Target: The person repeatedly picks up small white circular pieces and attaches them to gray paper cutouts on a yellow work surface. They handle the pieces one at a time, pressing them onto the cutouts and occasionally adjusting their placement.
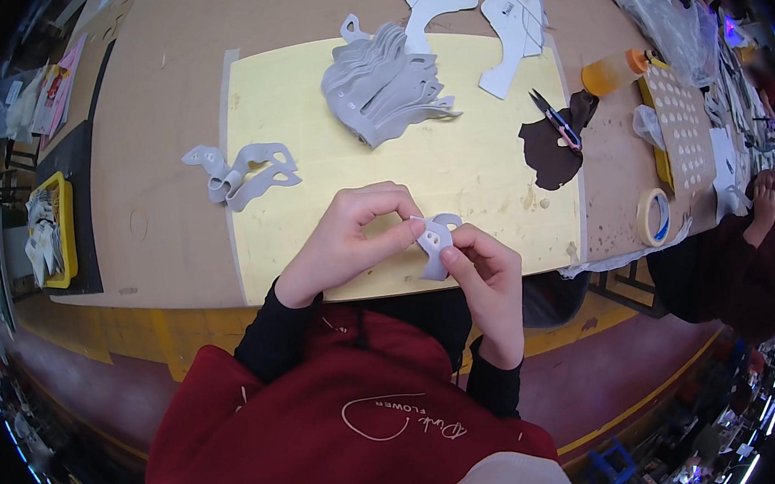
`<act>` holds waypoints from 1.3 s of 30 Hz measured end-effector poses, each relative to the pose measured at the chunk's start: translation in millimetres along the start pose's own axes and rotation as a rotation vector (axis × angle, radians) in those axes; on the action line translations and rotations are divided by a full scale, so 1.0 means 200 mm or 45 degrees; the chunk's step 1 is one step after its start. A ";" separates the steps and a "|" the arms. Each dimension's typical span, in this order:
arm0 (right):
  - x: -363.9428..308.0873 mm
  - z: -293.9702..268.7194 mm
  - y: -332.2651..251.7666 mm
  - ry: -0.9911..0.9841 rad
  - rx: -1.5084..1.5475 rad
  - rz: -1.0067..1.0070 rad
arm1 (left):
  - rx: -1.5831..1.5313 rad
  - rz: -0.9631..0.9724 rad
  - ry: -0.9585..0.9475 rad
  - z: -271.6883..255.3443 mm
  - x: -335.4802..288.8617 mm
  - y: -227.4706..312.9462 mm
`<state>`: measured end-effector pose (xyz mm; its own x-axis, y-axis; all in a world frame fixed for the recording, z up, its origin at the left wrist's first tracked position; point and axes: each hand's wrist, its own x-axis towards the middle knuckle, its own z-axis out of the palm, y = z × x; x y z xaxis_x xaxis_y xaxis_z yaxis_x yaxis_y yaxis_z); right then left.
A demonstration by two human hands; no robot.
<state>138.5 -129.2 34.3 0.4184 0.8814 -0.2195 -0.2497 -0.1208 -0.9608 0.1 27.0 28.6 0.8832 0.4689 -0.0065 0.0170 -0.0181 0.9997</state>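
Between my two hands, near the table's front edge, is a small grey cut piece (pixel 433 245) of sheet material with little holes, bent into a curve. My left hand (pixel 364 235) pinches its upper left edge between thumb and forefinger. On its right side, my right hand (pixel 485 266) grips it with thumb and fingers. Beyond the hands lies a fanned pile of similar grey pieces (pixel 383 86). Off to the left, a few curled grey pieces (pixel 248 176) rest across the edge of the yellow sheet (pixel 312 221).
To the right, thread snips (pixel 557 121) lie on a dark brown scrap (pixel 551 158). Past them are an orange-capped bottle (pixel 611 73), a tape roll (pixel 653 218) and a dotted board (pixel 680 124). White cut shapes (pixel 511 24) lie at the back. A yellow basket (pixel 66 229) stands far left; another person's hand (pixel 766 195) shows far right.
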 end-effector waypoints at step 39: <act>-0.06 -0.47 -0.06 0.883 -0.734 -1.205 | 0.956 0.024 1.291 -0.61 -0.26 0.09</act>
<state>218.3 -181.1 32.9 0.6277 0.3356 0.7024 0.7231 0.0828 -0.6858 -102.7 109.4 49.7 0.1366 0.9224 0.3613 0.5640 -0.3722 0.7371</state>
